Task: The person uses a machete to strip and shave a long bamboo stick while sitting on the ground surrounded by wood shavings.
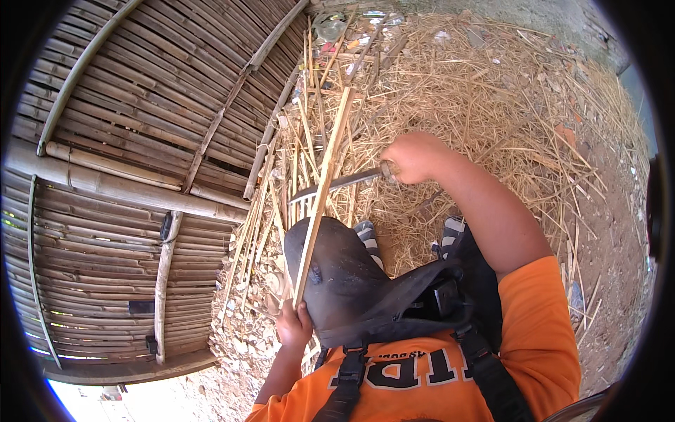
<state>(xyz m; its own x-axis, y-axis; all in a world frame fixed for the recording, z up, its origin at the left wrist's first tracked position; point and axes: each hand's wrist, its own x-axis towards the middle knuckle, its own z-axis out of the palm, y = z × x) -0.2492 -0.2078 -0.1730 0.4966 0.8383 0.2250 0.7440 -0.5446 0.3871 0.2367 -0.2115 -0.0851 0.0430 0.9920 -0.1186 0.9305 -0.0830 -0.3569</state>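
My left hand (293, 323) is closed around the lower end of a long, pale split bamboo strip (320, 204). The strip slants up and away, passing over my dark-covered knee (327, 260). In my right hand (416, 156) is the handle of a knife with a long, slightly curved blade (344, 181). That blade points left and crosses the strip about midway along it. Whether its edge touches the strip, I cannot tell. Part of the blade is hidden behind the strip.
Several more bamboo strips (254, 243) lie on the ground to the left. A bamboo-slat wall (119, 190) rises beyond them. Straw-like shavings (457, 91) cover the ground ahead and around my striped footwear (369, 240). A concrete wall (548, 24) stands at the far side.
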